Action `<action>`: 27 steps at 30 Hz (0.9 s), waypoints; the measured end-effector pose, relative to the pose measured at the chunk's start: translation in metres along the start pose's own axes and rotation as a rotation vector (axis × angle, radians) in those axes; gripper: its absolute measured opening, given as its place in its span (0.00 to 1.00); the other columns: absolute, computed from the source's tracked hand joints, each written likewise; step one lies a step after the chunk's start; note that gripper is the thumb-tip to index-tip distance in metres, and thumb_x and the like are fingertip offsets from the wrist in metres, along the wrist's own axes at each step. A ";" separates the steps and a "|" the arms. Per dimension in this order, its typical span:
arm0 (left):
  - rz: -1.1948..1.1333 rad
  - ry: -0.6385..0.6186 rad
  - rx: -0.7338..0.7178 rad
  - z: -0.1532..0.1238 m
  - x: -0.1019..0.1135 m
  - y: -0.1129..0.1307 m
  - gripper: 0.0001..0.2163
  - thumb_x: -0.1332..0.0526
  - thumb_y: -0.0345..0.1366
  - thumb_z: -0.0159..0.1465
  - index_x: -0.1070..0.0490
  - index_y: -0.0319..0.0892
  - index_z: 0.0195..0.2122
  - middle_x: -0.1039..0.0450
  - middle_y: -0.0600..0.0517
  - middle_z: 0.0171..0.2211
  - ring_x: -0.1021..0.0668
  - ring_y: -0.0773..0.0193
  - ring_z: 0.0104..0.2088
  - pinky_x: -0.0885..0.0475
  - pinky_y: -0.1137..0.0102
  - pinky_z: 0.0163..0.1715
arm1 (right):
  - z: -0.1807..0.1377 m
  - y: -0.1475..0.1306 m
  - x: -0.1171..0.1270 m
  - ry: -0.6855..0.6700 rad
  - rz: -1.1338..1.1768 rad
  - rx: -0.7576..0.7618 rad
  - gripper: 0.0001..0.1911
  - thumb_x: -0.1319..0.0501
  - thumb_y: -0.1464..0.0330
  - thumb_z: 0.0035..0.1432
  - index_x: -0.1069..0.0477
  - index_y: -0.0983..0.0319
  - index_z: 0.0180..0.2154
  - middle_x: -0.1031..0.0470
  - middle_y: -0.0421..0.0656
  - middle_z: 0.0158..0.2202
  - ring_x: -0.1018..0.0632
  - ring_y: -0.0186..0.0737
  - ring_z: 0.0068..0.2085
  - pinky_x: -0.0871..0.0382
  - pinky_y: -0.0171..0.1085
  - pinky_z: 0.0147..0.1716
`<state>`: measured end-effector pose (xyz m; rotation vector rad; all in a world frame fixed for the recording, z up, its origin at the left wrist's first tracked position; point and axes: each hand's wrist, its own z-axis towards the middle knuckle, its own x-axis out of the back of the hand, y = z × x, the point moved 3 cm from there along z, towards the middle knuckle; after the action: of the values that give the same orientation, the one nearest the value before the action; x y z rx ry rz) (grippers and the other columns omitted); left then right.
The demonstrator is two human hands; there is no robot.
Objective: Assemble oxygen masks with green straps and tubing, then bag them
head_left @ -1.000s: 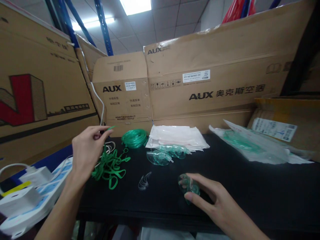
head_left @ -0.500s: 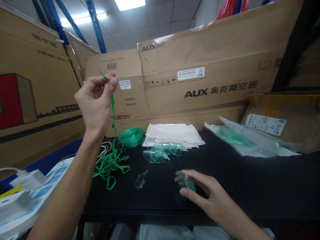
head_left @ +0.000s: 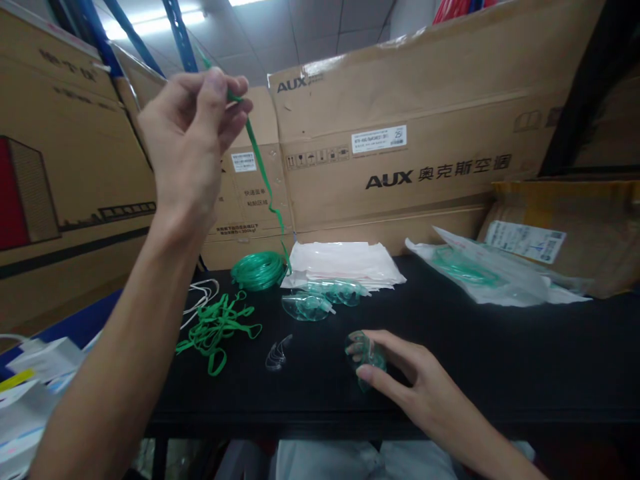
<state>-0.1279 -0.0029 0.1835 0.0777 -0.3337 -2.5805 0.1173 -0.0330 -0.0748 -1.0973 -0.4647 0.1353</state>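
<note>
My left hand (head_left: 193, 137) is raised high, pinching one thin green strap (head_left: 263, 180) that dangles down toward the table. Below it lies a loose pile of green straps (head_left: 215, 327) on the black table (head_left: 480, 360). My right hand (head_left: 400, 377) rests on the table with its fingers curled over a clear green mask (head_left: 363, 350). Two more clear green masks (head_left: 320, 300) lie in front of a stack of white plastic bags (head_left: 345, 263). A coil of green tubing (head_left: 257, 270) sits beside the stack. A small clear plastic piece (head_left: 276, 355) lies near the straps.
Large cardboard boxes (head_left: 425, 133) wall off the back and left of the table. Bagged green tubing (head_left: 480, 273) lies at the right, in front of a labelled carton (head_left: 565, 233). White boxes (head_left: 40, 363) and a white cord (head_left: 200, 297) sit at the left.
My left hand has lifted from the strap pile up to head height, pulling a single green strap free of the pile. My right hand stays on the mask.
</note>
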 end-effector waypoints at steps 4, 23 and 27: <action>-0.014 -0.104 -0.013 -0.020 -0.028 0.024 0.10 0.42 0.35 0.73 0.27 0.32 0.45 0.18 0.54 0.43 0.16 0.65 0.47 0.25 0.60 0.52 | 0.001 -0.005 0.005 0.066 0.157 -0.047 0.18 0.33 0.56 0.61 0.21 0.61 0.46 0.16 0.47 0.45 0.16 0.47 0.47 0.22 0.39 0.50; 0.102 -0.612 0.056 -0.171 -0.064 0.014 0.04 0.35 0.31 0.69 0.20 0.43 0.42 0.18 0.53 0.35 0.21 0.63 0.37 0.28 0.68 0.42 | 0.000 0.008 0.030 0.324 0.523 -0.182 0.23 0.36 0.53 0.64 0.26 0.59 0.54 0.20 0.48 0.51 0.18 0.46 0.46 0.23 0.40 0.47; 0.127 -0.785 0.090 -0.199 -0.062 0.011 0.04 0.37 0.32 0.70 0.22 0.43 0.38 0.20 0.54 0.35 0.22 0.62 0.38 0.30 0.67 0.47 | 0.002 0.004 0.031 0.248 0.545 -0.173 0.24 0.34 0.55 0.63 0.26 0.58 0.58 0.21 0.48 0.55 0.18 0.46 0.48 0.24 0.41 0.48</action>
<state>-0.0451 -0.0238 -0.0065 -0.9091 -0.7031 -2.3597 0.1449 -0.0192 -0.0687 -1.3721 0.0555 0.4373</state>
